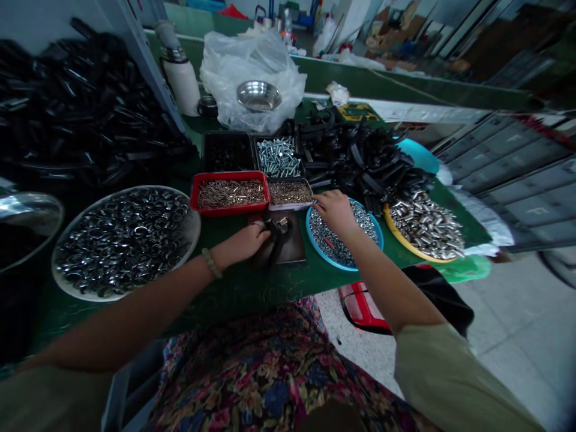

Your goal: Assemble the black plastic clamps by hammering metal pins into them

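My left hand (249,241) is closed on a black plastic part (279,243) with a shiny metal piece (283,222) on its top. That part is held over a flat metal plate (294,251) on the bench. My right hand (336,211) is above the left side of a blue bowl of small nuts (339,258). Its fingertips are pinched together at the right end of a pale tray of small screws (290,192); whatever is between them is too small to make out. Beside that tray stands a red tray of longer screws (230,193).
A large bowl of metal rings (126,240) lies left, a yellow bowl of metal sleeves (425,225) right. Behind are a tray of bolts (279,157), a dark tray (228,152), heaped black parts (355,150), a plastic bag (252,60) and a flask (180,84).
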